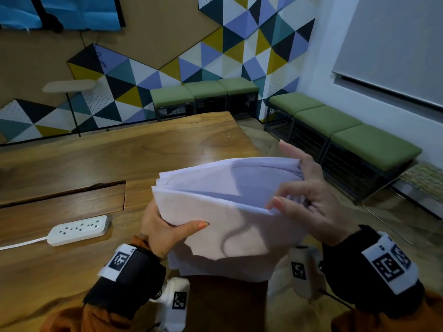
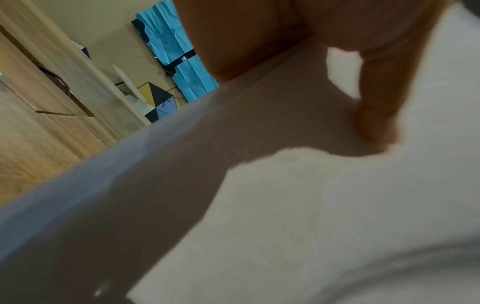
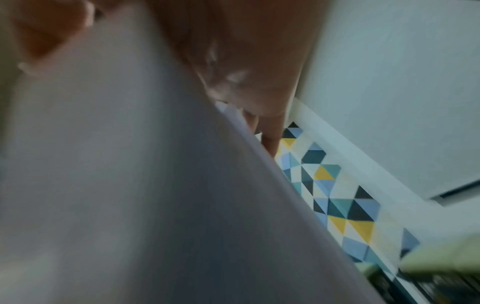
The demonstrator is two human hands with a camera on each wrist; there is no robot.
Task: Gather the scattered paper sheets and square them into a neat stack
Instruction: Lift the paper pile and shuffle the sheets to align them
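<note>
A loose bundle of white paper sheets is held up in the air above the near corner of the wooden table. The sheets bow upward and their edges do not line up. My left hand grips the bundle's left edge, thumb on top and fingers underneath. My right hand holds the right edge, with its fingers curled among the sheet edges and the far fingers behind the bundle. Both wrist views are blurred; paper fills the left wrist view with my thumb on it, and paper covers most of the right wrist view.
A white power strip with its cord lies on the table to my left, beside a closed cable hatch. Green-cushioned benches line the walls beyond the table's right end. A chair seat stands at far right.
</note>
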